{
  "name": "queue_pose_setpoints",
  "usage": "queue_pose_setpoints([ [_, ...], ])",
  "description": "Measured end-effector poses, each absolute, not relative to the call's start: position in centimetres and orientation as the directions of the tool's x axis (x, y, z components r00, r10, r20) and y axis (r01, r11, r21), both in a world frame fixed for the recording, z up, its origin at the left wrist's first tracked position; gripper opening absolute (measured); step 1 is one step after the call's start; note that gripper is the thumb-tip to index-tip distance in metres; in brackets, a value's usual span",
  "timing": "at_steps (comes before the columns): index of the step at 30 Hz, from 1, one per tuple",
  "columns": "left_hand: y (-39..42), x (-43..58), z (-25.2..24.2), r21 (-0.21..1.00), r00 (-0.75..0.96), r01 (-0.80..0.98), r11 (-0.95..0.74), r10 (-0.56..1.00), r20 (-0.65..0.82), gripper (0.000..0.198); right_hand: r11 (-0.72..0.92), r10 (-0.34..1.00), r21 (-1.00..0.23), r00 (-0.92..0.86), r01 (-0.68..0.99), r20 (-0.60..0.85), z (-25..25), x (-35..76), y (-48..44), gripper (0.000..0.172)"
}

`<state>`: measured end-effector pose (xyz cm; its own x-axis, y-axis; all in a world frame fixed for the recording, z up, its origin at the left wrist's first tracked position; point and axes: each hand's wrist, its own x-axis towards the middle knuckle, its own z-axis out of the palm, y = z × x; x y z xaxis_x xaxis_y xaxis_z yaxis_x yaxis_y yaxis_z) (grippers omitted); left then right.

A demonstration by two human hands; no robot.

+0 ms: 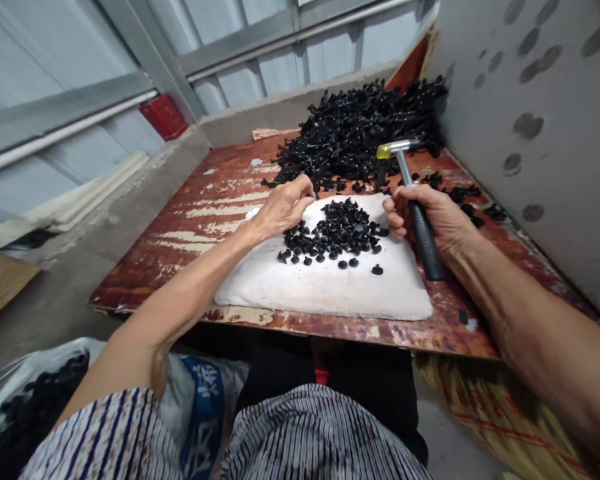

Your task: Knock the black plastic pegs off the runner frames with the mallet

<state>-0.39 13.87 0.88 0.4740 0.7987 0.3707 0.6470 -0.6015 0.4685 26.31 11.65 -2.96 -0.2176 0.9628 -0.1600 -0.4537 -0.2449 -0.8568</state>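
My right hand (433, 213) is wrapped round a small mallet (423, 233) with a black grip and a metal shaft. Its head, with a yellow face on the left end, points up and away from me. My left hand (287, 203) is closed in a pinch at the far left of a folded white cloth (330, 290). Whatever its fingertips hold is too small to make out. Between my hands, a loose heap of small black round-headed plastic pieces (347, 227) lies on the cloth. Several single pieces sit along the heap's near edge.
Behind the cloth, a large pile of black stemmed parts (360, 133) covers the back of the worn red-brown tabletop (180, 227). A grey spotted panel (535, 147) borders the right side. Bags stand below: one with black parts (40, 407) at left, a yellow sack (500, 407) at right.
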Motion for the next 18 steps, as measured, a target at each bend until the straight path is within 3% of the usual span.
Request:
queue_pose_setpoints([
  [3, 9.4, 0.2, 2.7, 0.837, 0.322, 0.350, -0.421, 0.893, 0.314, 0.006, -0.225, 0.967, -0.867, -0.213, -0.444, -0.142, -3.0, 26.2, 11.5, 0.013],
  [6, 4.4, 0.4, 3.3, 0.995, 0.356, 0.004, -0.099, 0.930, 0.091, 0.019, -0.205, 0.969, -0.878, -0.213, -0.432, -0.121, -3.2, 26.2, 11.6, 0.016],
  [11, -0.8, 0.0, 2.5, 0.907, 0.395, -0.328, 0.262, 0.911, -0.120, 0.018, -0.206, 0.965, -0.888, -0.237, -0.411, -0.114, -3.5, 26.4, 11.4, 0.020],
  [18, -3.8, -0.3, 1.6, 0.783, 0.420, -0.431, 0.449, 0.868, -0.266, 0.015, -0.173, 0.971, -0.916, -0.217, -0.363, -0.098, -3.2, 26.2, 11.0, 0.019],
])
